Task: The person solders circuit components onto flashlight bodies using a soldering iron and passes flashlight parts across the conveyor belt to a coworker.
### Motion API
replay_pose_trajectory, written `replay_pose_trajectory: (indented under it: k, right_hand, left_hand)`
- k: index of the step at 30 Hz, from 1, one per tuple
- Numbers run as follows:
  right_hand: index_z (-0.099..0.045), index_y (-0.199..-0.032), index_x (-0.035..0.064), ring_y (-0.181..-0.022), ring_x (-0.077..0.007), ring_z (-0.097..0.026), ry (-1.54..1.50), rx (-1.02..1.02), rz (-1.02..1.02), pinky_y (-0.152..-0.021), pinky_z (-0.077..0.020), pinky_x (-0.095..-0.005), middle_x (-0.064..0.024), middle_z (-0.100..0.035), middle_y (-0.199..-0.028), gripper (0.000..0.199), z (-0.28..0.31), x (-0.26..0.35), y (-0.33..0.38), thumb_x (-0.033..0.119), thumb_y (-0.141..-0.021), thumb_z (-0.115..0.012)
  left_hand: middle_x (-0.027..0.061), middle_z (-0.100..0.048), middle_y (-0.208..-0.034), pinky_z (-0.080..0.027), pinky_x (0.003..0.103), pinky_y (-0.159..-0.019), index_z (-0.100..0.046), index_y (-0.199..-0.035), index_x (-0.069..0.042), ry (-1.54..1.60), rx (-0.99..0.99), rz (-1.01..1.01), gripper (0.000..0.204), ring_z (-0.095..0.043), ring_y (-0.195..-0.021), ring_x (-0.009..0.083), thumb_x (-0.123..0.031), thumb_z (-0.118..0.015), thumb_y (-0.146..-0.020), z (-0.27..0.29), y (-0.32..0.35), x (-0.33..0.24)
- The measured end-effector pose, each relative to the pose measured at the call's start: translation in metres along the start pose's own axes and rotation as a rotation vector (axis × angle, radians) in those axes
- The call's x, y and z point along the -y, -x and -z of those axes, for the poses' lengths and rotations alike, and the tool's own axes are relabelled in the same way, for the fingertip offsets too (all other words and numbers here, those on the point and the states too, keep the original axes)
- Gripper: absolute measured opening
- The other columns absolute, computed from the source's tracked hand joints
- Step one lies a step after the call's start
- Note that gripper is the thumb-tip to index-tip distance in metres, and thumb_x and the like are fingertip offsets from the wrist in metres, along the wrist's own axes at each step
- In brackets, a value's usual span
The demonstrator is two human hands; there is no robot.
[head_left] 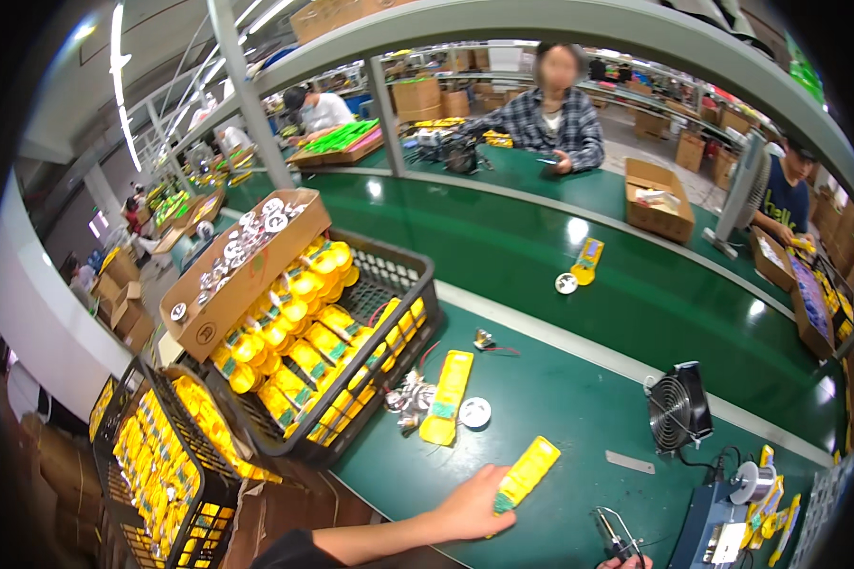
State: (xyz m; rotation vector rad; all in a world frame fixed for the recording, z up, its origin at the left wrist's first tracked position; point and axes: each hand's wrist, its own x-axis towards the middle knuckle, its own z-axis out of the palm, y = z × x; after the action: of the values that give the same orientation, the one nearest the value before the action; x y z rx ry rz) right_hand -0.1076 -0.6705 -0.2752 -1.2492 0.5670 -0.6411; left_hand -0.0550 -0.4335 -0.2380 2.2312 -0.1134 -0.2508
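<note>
Nearest, at the lower edge, the right hand (626,562) barely shows beside a soldering iron stand (615,537); whether its grip is closed cannot be told. Just farther, the left hand (472,507) reaches in from low left, forearm flat, its grip closed on the near end of a yellow casing (529,472) lying on the green worktop (579,398). Holding it flat and steady seems wise. Beyond sit another yellow casing (447,396) and a black crate (389,284).

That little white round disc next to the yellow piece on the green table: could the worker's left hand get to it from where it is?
Probably yes. The left hand rests on a yellow part, and the white disc lies just beyond it on open green table, nothing between.
</note>
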Motion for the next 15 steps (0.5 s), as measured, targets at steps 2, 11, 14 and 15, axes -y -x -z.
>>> replay_pose_trajectory:
  k: [2,11,14,15]
  right_hand:
    - [-0.047,-0.084,-0.0025,-0.048,-0.0141,-0.043,0.074,0.01,-0.021,-0.041,-0.0346,-0.0209,-0.0084,-0.046,-0.061,0.017,-0.006,0.005,0.003,0.014,-0.081,-0.046]
    - [-0.046,-0.084,-0.0047,-0.052,-0.0148,-0.043,0.118,-0.006,0.018,-0.042,-0.0372,-0.0223,-0.0091,-0.046,-0.067,0.015,0.0,0.0,-0.002,0.01,-0.082,-0.047]
    - [-0.046,-0.084,-0.0042,-0.054,-0.0149,-0.043,0.118,0.013,0.035,-0.043,-0.037,-0.0225,-0.0093,-0.046,-0.069,0.014,-0.003,0.01,0.006,0.01,-0.082,-0.048]
    - [-0.046,-0.084,-0.0041,-0.054,-0.0151,-0.043,0.14,0.026,0.052,-0.043,-0.0369,-0.0225,-0.0092,-0.045,-0.069,0.015,0.0,0.007,0.003,0.01,-0.082,-0.048]
  left_hand:
    - [0.0201,-0.044,-0.104,-0.042,0.039,-0.08,-0.036,-0.12,0.0,-0.139,-0.037,0.072,0.063,-0.048,-0.094,0.0335,-0.026,-0.063,-0.069,-0.002,0.003,-0.007]
    - [0.0115,-0.05,-0.107,-0.045,0.028,-0.075,-0.053,-0.107,-0.004,0.191,-0.226,-0.158,0.033,-0.053,-0.09,0.0192,-0.011,-0.061,-0.075,0.094,0.003,0.008]
    - [0.0094,-0.052,-0.102,-0.045,0.031,-0.076,-0.053,-0.107,-0.006,-0.157,-0.254,-0.315,0.037,-0.053,-0.091,0.0222,-0.013,-0.063,-0.072,0.117,-0.029,0.022]
    - [0.0083,-0.053,-0.097,-0.044,0.034,-0.077,-0.053,-0.106,-0.007,-0.388,-0.257,-0.437,0.038,-0.053,-0.091,0.024,-0.015,-0.064,-0.071,0.115,-0.044,0.024]
